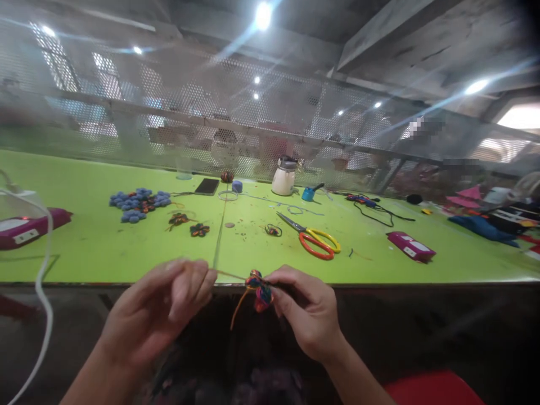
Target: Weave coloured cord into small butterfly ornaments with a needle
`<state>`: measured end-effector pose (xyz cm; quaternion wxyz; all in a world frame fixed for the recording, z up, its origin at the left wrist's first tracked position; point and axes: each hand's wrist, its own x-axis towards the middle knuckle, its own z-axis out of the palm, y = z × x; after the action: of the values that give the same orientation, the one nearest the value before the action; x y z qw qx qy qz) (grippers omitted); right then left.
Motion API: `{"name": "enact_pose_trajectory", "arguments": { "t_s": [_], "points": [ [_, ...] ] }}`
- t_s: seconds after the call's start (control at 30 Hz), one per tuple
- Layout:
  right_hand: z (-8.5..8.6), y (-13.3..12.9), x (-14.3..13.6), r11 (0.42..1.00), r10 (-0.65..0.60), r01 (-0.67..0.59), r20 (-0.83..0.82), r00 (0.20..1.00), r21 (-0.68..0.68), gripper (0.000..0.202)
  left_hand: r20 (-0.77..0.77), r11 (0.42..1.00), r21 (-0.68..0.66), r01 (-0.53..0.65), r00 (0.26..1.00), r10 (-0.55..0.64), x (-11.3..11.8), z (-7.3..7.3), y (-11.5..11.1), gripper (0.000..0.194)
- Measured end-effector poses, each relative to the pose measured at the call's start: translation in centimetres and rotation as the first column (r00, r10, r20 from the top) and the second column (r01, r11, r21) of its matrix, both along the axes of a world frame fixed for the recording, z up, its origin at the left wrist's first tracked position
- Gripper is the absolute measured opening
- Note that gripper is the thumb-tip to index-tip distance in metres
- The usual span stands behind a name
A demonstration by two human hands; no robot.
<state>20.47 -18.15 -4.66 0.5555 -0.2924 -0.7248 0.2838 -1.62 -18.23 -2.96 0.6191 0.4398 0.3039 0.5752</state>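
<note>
My right hand [306, 309] pinches a small multicoloured yarn piece [260, 292] at its right side, just off the table's front edge. An orange yarn strand [230, 274] runs from this piece leftward to my left hand [171, 301], whose curled fingers are closed on it. A loose orange yarn end hangs below the piece. On the green table [248, 264] beyond my hands lie two dark multicoloured yarn flowers [199, 229], a small tangle of yarn [273, 230] and scissors [312, 236] with one red and one yellow handle, blades slightly apart.
Blue yarn flowers [137, 202] cluster at the left, near a phone [207, 186]. A pale jar [284, 177] and a blue container [307, 194] stand farther back. Purple boxes [410, 246] lie at both sides; a white cable [45, 281] hangs at left. Mesh rises behind.
</note>
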Motion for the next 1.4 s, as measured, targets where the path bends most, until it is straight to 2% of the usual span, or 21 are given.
{"name": "enact_pose_trajectory", "arguments": {
  "t_s": [0.07, 0.17, 0.23, 0.3, 0.4, 0.43, 0.47, 0.53, 0.6, 0.63, 0.67, 0.73, 0.8, 0.83, 0.9, 0.97, 1.0, 1.1, 1.23, 1.3, 1.4],
  "points": [
    [0.6, -0.1, -0.4, 0.997, 0.006, -0.007, 0.016, 1.000, 0.071, 0.016, 0.023, 0.998, 0.055, 0.028, 0.999, -0.030, 0.9, 0.5, 0.5, 0.020],
    [1.5, 0.1, -0.6, 0.971, -0.020, -0.015, 0.144, 0.989, 0.237, 0.023, -0.328, 0.997, 0.077, 0.002, 0.944, 0.023, 2.2, 0.2, 1.9, 0.054],
    [2.0, 0.4, -0.4, 0.934, -0.033, -0.071, 0.282, 0.959, 0.351, 0.026, -0.429, 0.992, 0.117, -0.053, 0.898, 0.099, 2.4, -0.3, 2.4, 0.059],
    [2.4, 0.7, -0.1, 0.900, -0.055, -0.138, 0.422, 0.905, 0.413, 0.026, -0.353, 0.997, 0.060, -0.037, 0.934, 0.056, 2.2, -0.4, 2.2, 0.060],
    [2.9, 0.9, 0.4, 0.884, -0.100, -0.193, 0.576, 0.811, 0.426, 0.025, -0.112, 0.990, -0.056, 0.126, 0.985, -0.132, 1.7, -0.1, 1.5, 0.070],
    [3.1, 0.8, 0.5, 0.885, -0.107, -0.204, 0.610, 0.785, 0.418, 0.025, -0.114, 0.988, -0.051, 0.144, 0.982, -0.149, 1.6, 0.0, 1.3, 0.075],
    [3.2, 0.8, 0.6, 0.887, -0.104, -0.216, 0.632, 0.768, 0.408, 0.025, -0.184, 0.993, -0.027, 0.118, 0.975, -0.121, 1.6, 0.0, 1.2, 0.076],
    [3.4, 0.6, 0.6, 0.891, -0.085, -0.234, 0.648, 0.757, 0.390, 0.024, -0.415, 0.994, 0.105, -0.039, 0.906, 0.080, 1.7, -0.2, 1.2, 0.064],
    [3.4, 0.5, 0.6, 0.892, -0.066, -0.241, 0.639, 0.766, 0.381, 0.024, -0.577, 0.938, 0.289, -0.190, 0.748, 0.328, 1.6, -0.6, 1.5, 0.026],
    [3.4, 0.4, 0.6, 0.892, -0.064, -0.240, 0.633, 0.771, 0.383, 0.025, -0.609, 0.919, 0.333, -0.212, 0.695, 0.381, 1.6, -0.7, 1.6, 0.007],
    [3.3, 0.4, 0.6, 0.891, -0.070, -0.236, 0.630, 0.774, 0.388, 0.025, -0.618, 0.928, 0.316, -0.196, 0.700, 0.358, 1.4, -0.8, 1.7, 0.017],
    [3.1, 0.6, 0.7, 0.886, -0.090, -0.225, 0.626, 0.775, 0.406, 0.025, -0.531, 0.990, 0.134, -0.049, 0.840, 0.114, 1.2, -0.7, 1.9, 0.036],
    [2.8, 0.8, 0.7, 0.881, -0.106, -0.217, 0.623, 0.775, 0.421, 0.024, -0.240, 0.988, -0.064, 0.140, 0.959, -0.152, 1.2, -0.3, 1.8, 0.038],
    [2.7, 1.0, 0.7, 0.880, -0.112, -0.213, 0.621, 0.776, 0.424, 0.024, -0.075, 0.975, -0.127, 0.182, 0.978, -0.192, 1.4, 0.0, 1.7, 0.037],
    [2.6, 1.3, 0.6, 0.879, -0.126, -0.201, 0.617, 0.777, 0.432, 0.025, 0.164, 0.954, -0.247, 0.173, 0.977, -0.135, 1.9, 0.6, 1.3, 0.025],
    [2.5, 1.6, 0.6, 0.874, -0.146, -0.187, 0.610, 0.779, 0.448, 0.026, 0.270, 0.932, -0.326, 0.159, 0.960, -0.069, 2.5, 0.9, 0.9, 0.012],
    [2.4, 1.7, 0.6, 0.873, -0.151, -0.182, 0.606, 0.781, 0.452, 0.026, 0.289, 0.927, -0.334, 0.168, 0.955, -0.068, 2.8, 0.9, 0.7, 0.017],
    [2.2, 1.9, 0.4, 0.904, -0.120, -0.154, 0.580, 0.805, 0.400, 0.026, 0.226, 0.939, -0.289, 0.186, 0.966, -0.122, 3.1, 0.5, 0.4, 0.033],
    [1.9, 1.6, 0.0, 0.957, -0.023, -0.128, 0.509, 0.861, 0.260, 0.025, -0.052, 0.977, -0.193, 0.092, 0.993, -0.104, 3.0, -0.2, 0.6, 0.040],
    [1.8, 1.3, -0.4, 0.975, 0.046, -0.136, 0.439, 0.897, 0.175, 0.026, -0.110, 0.986, -0.136, 0.093, 0.988, -0.108, 2.9, -0.5, 0.8, 0.040],
    [1.7, 1.0, -0.8, 0.979, 0.165, -0.130, 0.241, 0.956, -0.155, 0.025, -0.137, 0.989, -0.106, 0.105, 0.983, -0.119, 2.9, -0.8, 0.8, 0.042]
  ]
}}
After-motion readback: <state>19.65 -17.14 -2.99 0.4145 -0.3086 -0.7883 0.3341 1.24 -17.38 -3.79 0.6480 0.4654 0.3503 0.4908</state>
